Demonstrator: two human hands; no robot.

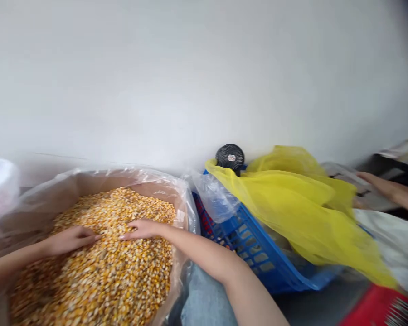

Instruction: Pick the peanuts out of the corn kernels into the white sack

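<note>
A large heap of dried yellow corn kernels fills a cardboard box lined with clear plastic. My left hand lies flat on the kernels, fingers extended and pointing right. Just beside it, my right hand rests on the heap with its fingertips pointing left. The two hands are close but not touching. Neither holds anything I can see, though a few kernels may be hidden beneath them.
To the right of the box stands a blue plastic crate under a yellow mesh cloth. A small black fan sits behind it. Another person's forearm enters at right, above a red basket. A white wall runs behind.
</note>
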